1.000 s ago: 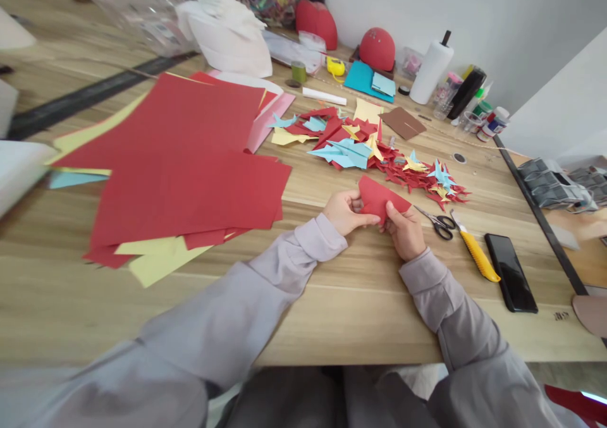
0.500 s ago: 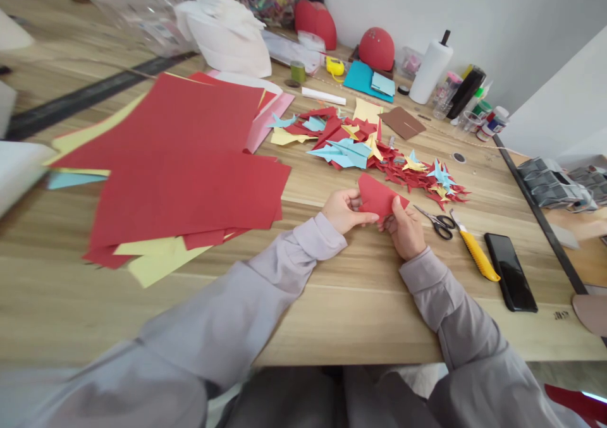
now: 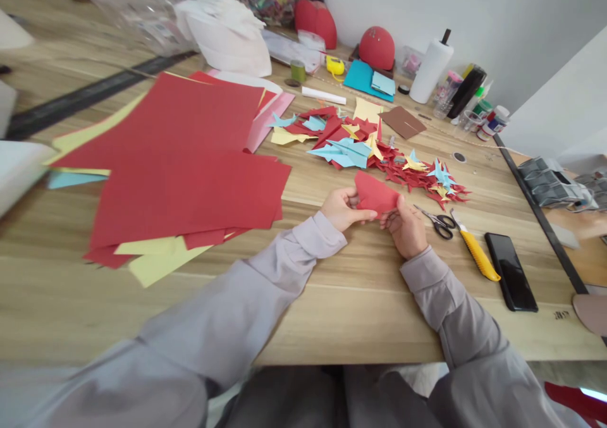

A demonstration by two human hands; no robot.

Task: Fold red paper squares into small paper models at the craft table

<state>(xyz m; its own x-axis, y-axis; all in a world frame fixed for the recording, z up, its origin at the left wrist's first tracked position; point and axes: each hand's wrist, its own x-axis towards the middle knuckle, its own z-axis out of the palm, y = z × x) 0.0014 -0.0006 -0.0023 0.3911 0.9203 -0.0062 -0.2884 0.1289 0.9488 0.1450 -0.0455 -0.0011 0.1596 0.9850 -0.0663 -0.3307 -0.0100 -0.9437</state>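
Note:
A small piece of red paper (image 3: pixel 374 194) is held up over the table between both hands. My left hand (image 3: pixel 344 210) pinches its left and lower edge between thumb and fingers. At its right edge, my right hand (image 3: pixel 405 227) grips the paper, thumb on top and fingers partly hidden behind. Just beyond the hands lies a long heap of folded red, blue and yellow paper pieces (image 3: pixel 344 153). Black scissors (image 3: pixel 442 226) rest right of my right hand, beside a yellow cutter (image 3: pixel 478 256).
Large red paper sheets (image 3: pixel 175 162) cover the table's left side, over yellow and blue ones. A black phone (image 3: pixel 511 271) lies at the right. Farther back are a yellow tape measure (image 3: pixel 334 66), brown paper (image 3: pixel 403 122), a white roll (image 3: pixel 430 72) and several bottles.
The red paper has shifted slightly left and its right corner no longer sticks out past my right thumb. My right thumb has moved a little to the right.

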